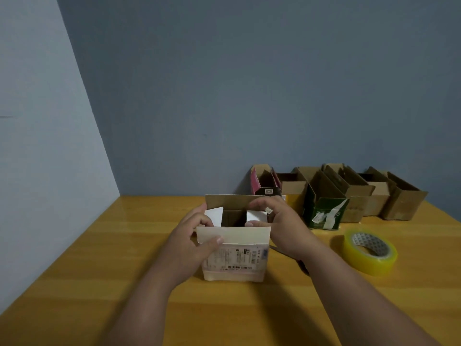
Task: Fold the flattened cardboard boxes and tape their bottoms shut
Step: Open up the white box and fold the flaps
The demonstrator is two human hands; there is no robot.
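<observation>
Left hand (193, 242), right hand (278, 218) gripping.

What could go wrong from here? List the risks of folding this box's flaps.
1. Both hands, left hand and right hand, are busy on the white box, while the tape roll lies apart to the right; letting go to fetch it may let the flaps spring open.
2. The small inner flaps look unevenly folded, so the closure may end up skewed.
</observation>
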